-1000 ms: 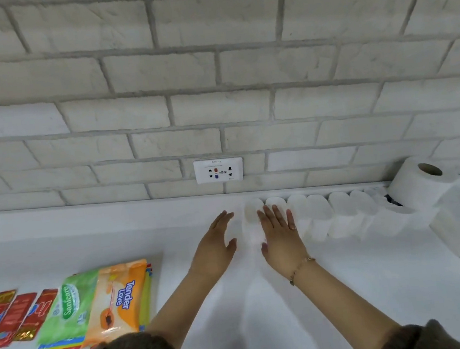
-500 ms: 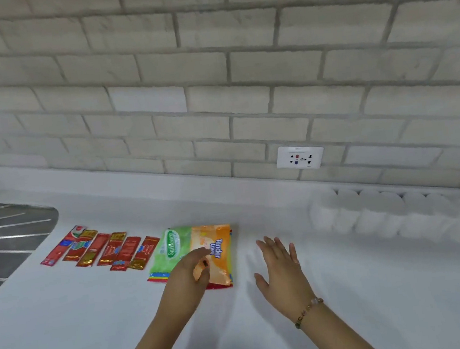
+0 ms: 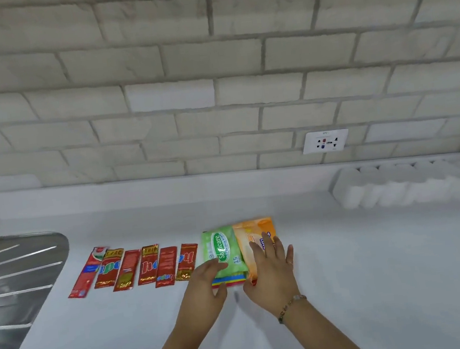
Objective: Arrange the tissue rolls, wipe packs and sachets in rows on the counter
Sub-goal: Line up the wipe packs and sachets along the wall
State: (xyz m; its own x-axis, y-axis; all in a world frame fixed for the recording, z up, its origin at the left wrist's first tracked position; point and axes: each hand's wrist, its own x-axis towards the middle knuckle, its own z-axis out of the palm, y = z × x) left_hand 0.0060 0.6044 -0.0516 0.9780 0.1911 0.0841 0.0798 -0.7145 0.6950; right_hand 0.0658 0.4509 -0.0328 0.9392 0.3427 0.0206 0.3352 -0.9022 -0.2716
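Wipe packs: two countable on top, a green pack (image 3: 224,251) and an orange pack (image 3: 254,236), lying side by side and overlapping on the white counter (image 3: 377,272); coloured edges (image 3: 229,280) of something more show beneath the green one, number unclear.
Sachets (image 3: 136,266): six, red and gold, in one row just left of the packs, long sides near or touching, ending close to the steel sink drainer (image 3: 14,279).
Tissue rolls (image 3: 402,183): one row against the back ledge at right, blurred, count not readable.
Left hand (image 3: 204,286): fingers loosely curled, thumb on the green pack's near corner; a firm grip cannot be told.
Right hand (image 3: 271,267): fingers spread nearly flat, pressed on the orange pack; beaded bracelet (image 3: 291,306) at wrist.
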